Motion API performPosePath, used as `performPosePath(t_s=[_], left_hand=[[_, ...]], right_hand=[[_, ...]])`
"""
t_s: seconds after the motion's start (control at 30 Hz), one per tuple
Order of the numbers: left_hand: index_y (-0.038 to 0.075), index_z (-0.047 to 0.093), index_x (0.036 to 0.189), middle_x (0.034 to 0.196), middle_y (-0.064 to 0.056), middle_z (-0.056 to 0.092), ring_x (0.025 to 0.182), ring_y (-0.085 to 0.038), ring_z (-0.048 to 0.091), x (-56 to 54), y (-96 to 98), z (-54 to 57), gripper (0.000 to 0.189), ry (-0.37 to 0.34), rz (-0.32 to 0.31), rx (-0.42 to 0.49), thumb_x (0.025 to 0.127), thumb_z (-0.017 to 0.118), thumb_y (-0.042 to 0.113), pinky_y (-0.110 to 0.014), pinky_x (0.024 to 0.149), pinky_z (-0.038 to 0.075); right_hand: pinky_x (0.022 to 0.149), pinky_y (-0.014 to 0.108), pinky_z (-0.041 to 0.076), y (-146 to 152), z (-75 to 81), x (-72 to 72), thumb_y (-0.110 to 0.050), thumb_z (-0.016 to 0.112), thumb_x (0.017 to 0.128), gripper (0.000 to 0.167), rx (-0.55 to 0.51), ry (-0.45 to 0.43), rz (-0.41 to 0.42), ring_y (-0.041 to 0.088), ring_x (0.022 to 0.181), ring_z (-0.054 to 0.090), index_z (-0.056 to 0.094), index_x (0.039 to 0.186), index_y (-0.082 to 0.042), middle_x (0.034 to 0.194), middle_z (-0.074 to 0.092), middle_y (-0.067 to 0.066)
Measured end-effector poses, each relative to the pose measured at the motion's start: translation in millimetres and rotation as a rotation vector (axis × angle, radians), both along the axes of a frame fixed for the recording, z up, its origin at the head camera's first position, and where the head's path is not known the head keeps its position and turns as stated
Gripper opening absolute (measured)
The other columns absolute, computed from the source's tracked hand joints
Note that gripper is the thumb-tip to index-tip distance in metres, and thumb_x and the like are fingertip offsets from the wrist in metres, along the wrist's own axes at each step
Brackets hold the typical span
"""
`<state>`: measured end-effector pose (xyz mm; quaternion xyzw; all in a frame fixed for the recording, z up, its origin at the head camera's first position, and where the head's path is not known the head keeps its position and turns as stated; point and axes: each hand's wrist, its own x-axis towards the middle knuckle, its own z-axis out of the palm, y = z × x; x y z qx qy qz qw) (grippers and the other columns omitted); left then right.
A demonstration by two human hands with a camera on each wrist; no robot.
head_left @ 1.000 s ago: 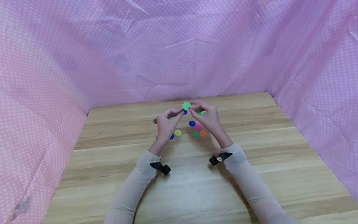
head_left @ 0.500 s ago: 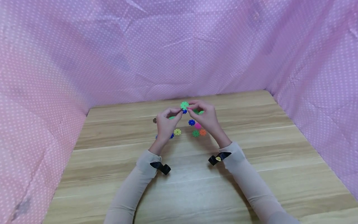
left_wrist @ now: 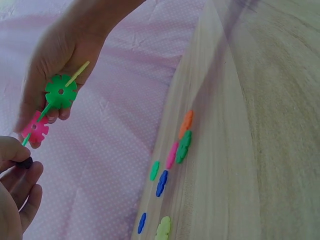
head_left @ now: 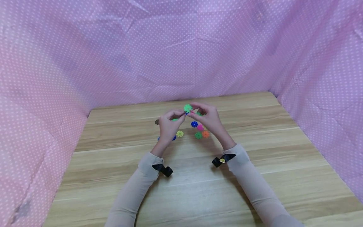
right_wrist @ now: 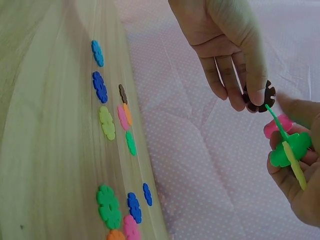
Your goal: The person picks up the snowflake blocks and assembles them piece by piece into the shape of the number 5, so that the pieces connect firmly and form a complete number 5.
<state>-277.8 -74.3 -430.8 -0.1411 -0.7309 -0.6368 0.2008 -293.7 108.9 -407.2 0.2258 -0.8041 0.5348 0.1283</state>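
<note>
My left hand pinches a dark brown notched snowflake disc between thumb and fingers. A light green disc is joined at the brown disc's edge. In the left wrist view, a pink disc, a green disc and a yellow disc continue the linked chain. Fingers of my right hand curl round the chain at the pink disc, close to the left fingertips. Both hands are raised over the far part of the table, and the green and yellow discs lie against the right palm.
Loose discs lie on the wooden table below the hands, among them an orange disc, a blue disc and a pale yellow disc. Pink dotted cloth hangs behind the table and on both sides.
My right fingers have shifted slightly left over the pink disc, toward the light green one, which has dipped a little. The left hand and the loose discs stay put.
</note>
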Motion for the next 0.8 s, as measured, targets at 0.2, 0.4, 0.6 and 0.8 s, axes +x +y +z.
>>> performPosePath(t_s=[0.2,0.4,0.6,0.8], left_hand=[[-0.003,0.077,0.092,0.098,-0.017,0.078,0.086,-0.024,0.075,0.1,0.3,-0.6,0.007,-0.001,0.005,-0.026,0.088,0.078,0.003,-0.021,0.075,0.061],[0.000,0.078,0.092,0.096,-0.015,0.078,0.086,-0.026,0.074,-1.0,-0.4,-2.3,0.006,-0.005,-0.011,-0.076,0.088,0.079,0.005,-0.021,0.075,0.061],[-0.001,0.078,0.091,0.097,-0.017,0.078,0.088,-0.028,0.075,-3.0,-5.8,-2.7,0.005,-0.063,-0.074,-0.144,0.087,0.078,0.003,-0.030,0.079,0.063],[-0.002,0.078,0.091,0.094,-0.016,0.079,0.082,-0.024,0.076,0.2,-13.2,-9.8,0.005,-0.185,-0.171,-0.247,0.088,0.078,0.002,-0.023,0.072,0.062]], right_hand=[[0.062,0.012,0.048,2,-2.1,-1.4,-0.010,0.065,0.100,0.023,-0.111,-0.062,0.027,0.007,0.073,0.062,0.072,0.118,0.003,0.102,0.074,0.023],[0.063,0.014,0.051,5,-2.4,-2.4,-0.008,0.070,0.097,0.022,-0.188,-0.166,0.032,0.003,0.072,0.064,0.073,0.115,0.004,0.097,0.075,0.021],[0.073,0.019,0.059,7,-3.7,-3.9,-0.009,0.072,0.095,0.025,-0.205,-0.458,-0.020,0.005,0.077,0.071,0.072,0.116,0.004,0.087,0.077,-0.002],[0.060,0.019,0.052,7,-17.2,-3.8,-0.018,0.072,0.096,0.026,-0.101,-0.691,-0.029,0.004,0.069,0.064,0.072,0.113,0.001,0.081,0.075,-0.006]])
